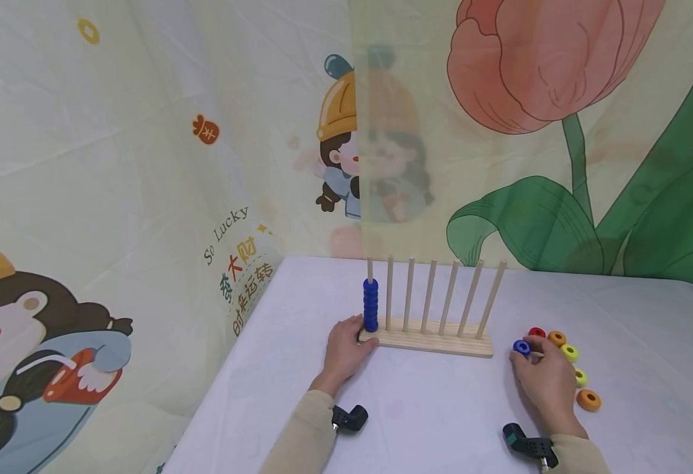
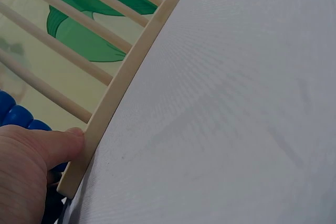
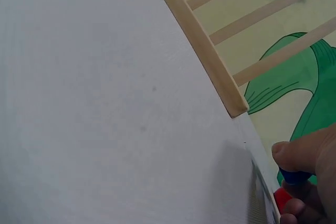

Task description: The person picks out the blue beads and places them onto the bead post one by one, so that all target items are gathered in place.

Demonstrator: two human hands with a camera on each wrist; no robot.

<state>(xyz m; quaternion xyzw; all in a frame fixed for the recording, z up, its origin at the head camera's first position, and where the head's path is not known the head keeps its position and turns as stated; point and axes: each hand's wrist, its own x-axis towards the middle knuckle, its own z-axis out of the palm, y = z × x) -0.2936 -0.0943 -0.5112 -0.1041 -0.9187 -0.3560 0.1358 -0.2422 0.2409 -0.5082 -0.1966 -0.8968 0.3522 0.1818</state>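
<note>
From the head view I see my left hand (image 1: 346, 349) resting against the left end of the wooden rack (image 1: 435, 342) on the white worktop (image 1: 441, 408), fingers loosely bent against its base beside the stack of blue rings (image 1: 370, 304) on the first of 7 pegs. My right hand (image 1: 544, 382) pinches 1 blue ring (image 1: 521, 347) just right of the rack, near the red (image 1: 537, 332), orange (image 1: 556, 338) and yellow-green (image 1: 569, 352) rings. On the left wrist view, my thumb (image 2: 55, 148) presses the rack's base edge (image 2: 121, 82). On the right wrist view, my fingers (image 3: 302, 153) clamp the blue ring (image 3: 294, 176) above a red one (image 3: 282, 199).
</note>
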